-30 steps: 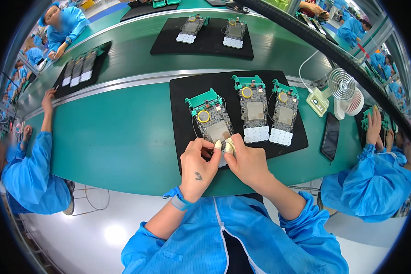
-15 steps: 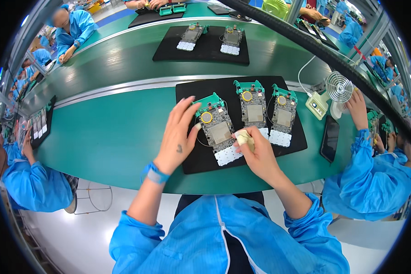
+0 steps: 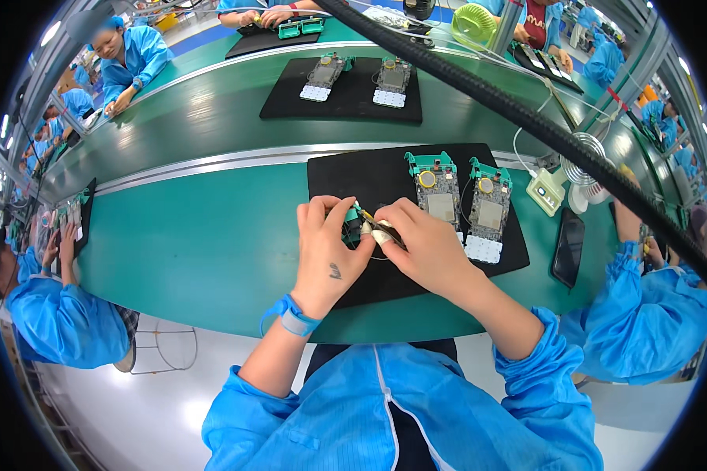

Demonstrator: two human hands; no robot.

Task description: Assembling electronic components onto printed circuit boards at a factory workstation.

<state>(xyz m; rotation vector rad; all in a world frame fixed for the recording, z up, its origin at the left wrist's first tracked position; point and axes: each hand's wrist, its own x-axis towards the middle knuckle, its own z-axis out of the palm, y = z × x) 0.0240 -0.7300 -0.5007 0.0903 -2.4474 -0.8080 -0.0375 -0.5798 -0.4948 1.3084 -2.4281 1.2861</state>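
Over the left part of a black mat (image 3: pixel 353 161), my left hand (image 3: pixel 326 255) and my right hand (image 3: pixel 428 247) close together on one circuit board (image 3: pixel 352 224). The board is tipped up, so little more than its green plastic end and a dark edge shows between my fingers. Pale finger covers sit on my right thumb and fingertip. On the mat to the right lie two similar circuit boards, a nearer-left one (image 3: pixel 438 196) and a right one (image 3: pixel 489 213), each with a green plastic end and a round yellow-rimmed part.
A dark phone (image 3: pixel 568 247) and a small fan (image 3: pixel 585 157) on a pale base stand at the right. Beyond the metal rail, another black mat (image 3: pixel 287 98) bears two boards. A thick black cable (image 3: pixel 479 86) crosses overhead. Co-workers in blue sit on both sides.
The left circuit board has gone from lying flat on the mat to being tilted up in both my hands. My left hand has moved right and closed on it; both hands are now together.
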